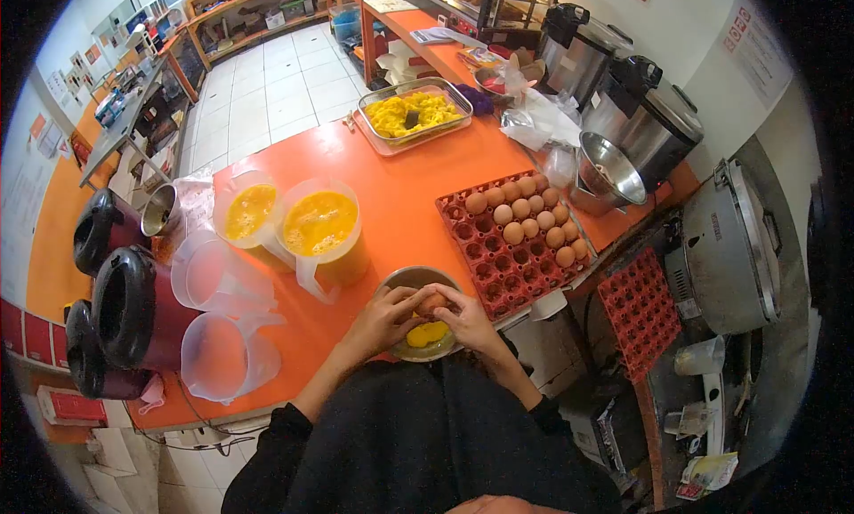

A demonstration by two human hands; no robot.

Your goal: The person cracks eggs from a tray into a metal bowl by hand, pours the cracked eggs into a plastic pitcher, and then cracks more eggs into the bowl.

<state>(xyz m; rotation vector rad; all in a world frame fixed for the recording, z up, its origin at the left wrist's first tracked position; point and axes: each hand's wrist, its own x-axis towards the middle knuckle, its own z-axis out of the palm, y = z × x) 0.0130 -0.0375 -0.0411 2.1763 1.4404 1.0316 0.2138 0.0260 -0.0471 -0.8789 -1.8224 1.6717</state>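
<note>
Over a metal bowl [398,283] at the table's front edge, both my hands hold one brown egg [431,303] between them. My left hand [385,318] has its fingers closed on the egg's left side. The fingers of my right hand [469,320] grip it from the right. Yellow egg yolk [427,333] lies in the bowl below the egg. To the right, a red egg tray [494,263] holds several brown eggs at its back and right, with bare cups at the front left. Two jugs of beaten egg [320,222] [250,212] stand to the left.
Two translucent jugs [229,358] [218,274] and dark red containers [138,309] line the left side. A glass dish of yellow food [412,114] sits at the back. Metal bowls [610,167] and large cookers [645,118] are at the right, near another egg tray [640,309].
</note>
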